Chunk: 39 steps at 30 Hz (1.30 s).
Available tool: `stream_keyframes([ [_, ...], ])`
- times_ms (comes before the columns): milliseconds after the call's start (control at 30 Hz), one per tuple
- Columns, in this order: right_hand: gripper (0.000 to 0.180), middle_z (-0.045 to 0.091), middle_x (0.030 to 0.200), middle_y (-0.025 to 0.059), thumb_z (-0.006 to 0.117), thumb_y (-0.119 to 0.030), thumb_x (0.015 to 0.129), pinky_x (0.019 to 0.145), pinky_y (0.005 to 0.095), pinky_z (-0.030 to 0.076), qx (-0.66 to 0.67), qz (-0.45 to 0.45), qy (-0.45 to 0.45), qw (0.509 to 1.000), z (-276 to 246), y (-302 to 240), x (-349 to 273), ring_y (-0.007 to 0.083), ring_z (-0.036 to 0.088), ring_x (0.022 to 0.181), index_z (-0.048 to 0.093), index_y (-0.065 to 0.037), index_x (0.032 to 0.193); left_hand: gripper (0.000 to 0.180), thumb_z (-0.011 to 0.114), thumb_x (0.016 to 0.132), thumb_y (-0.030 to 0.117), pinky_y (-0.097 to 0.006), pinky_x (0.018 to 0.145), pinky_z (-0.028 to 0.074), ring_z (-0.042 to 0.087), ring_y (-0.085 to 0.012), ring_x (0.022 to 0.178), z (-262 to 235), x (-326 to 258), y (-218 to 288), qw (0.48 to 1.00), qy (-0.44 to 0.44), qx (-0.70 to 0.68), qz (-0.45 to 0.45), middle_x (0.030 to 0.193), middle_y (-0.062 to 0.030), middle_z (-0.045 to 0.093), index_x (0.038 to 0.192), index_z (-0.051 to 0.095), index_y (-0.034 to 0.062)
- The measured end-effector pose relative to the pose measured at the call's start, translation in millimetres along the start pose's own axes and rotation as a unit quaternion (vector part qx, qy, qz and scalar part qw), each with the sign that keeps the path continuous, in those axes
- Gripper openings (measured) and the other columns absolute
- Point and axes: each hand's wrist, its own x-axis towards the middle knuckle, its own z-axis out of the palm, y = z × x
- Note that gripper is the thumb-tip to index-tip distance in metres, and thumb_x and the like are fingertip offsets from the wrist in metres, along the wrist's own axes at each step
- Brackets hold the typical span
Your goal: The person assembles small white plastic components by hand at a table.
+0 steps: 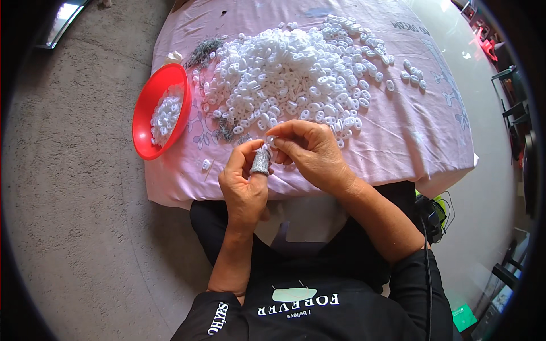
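Observation:
Both hands meet over the near edge of the table. My left hand (243, 190) is closed, and one of its digits wears a grey fabric finger cover (260, 162). Its fingertips press on a small white plastic piece (269, 141). From the other side my right hand (316, 158) pinches the same piece between thumb and forefinger. Fingers cover much of it, so its full shape is hidden. Just beyond the hands lies a large heap of small white oval pieces (273, 74), many with two holes.
A red bowl (140, 122) at the table's left edge contains more white pieces. Grey tufts of thread or shavings (203, 52) lie beside the heap. One loose piece (206, 164) rests left of my hands. A pink patterned cloth (409, 131) covers the table.

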Motion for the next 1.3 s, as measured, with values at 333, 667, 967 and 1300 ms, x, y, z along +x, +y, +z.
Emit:
stream_keyframes([
  [333,0.013,0.067,0.078,0.0071,0.058,-0.001,0.09,0.059,0.0228,0.053,0.037,-0.005,-0.011,0.999,-5.8,-6.8,0.3,0.0095,0.065,0.068,0.063,0.006,0.1,0.023,0.053,0.09,-0.009,-0.022,0.068,0.054,0.062,-0.0097,0.075,7.9,7.0,7.9,0.999,0.004,-0.036,0.006,0.091,-0.0054,0.061,0.111,0.056,-0.0029],
  [667,0.013,0.065,0.078,0.005,0.06,-0.003,0.09,0.061,0.022,0.051,0.052,0.024,-0.039,0.998,-14.9,-9.8,4.4,0.0077,0.061,0.066,0.064,0.005,0.099,0.028,0.054,0.076,-0.017,-0.027,0.076,0.05,0.062,-0.0171,0.085,-13.9,17.2,12.9,0.987,-0.004,0.085,0.137,0.092,-0.0081,0.061,0.096,0.064,-0.0006],
  [967,0.016,0.064,0.077,0.0031,0.059,-0.005,0.09,0.059,0.0205,0.05,0.042,0.033,-0.062,0.997,-17.7,-7.7,5.1,0.0066,0.06,0.066,0.066,0.004,0.102,0.034,0.054,0.07,-0.019,-0.03,0.074,0.049,0.062,-0.0217,0.082,-18.5,20.0,22.8,0.968,-0.038,0.156,0.194,0.09,-0.0111,0.061,0.096,0.063,0.0008],
  [1300,0.015,0.064,0.074,0.0022,0.06,-0.006,0.09,0.056,0.0202,0.048,0.05,0.034,-0.07,0.996,-18.8,-6.3,5.3,0.0057,0.058,0.064,0.067,0.004,0.099,0.03,0.055,0.071,-0.018,-0.029,0.072,0.05,0.062,-0.021,0.079,-19.0,19.0,20.9,0.974,-0.036,0.137,0.179,0.087,-0.0103,0.061,0.094,0.061,0.0006],
])
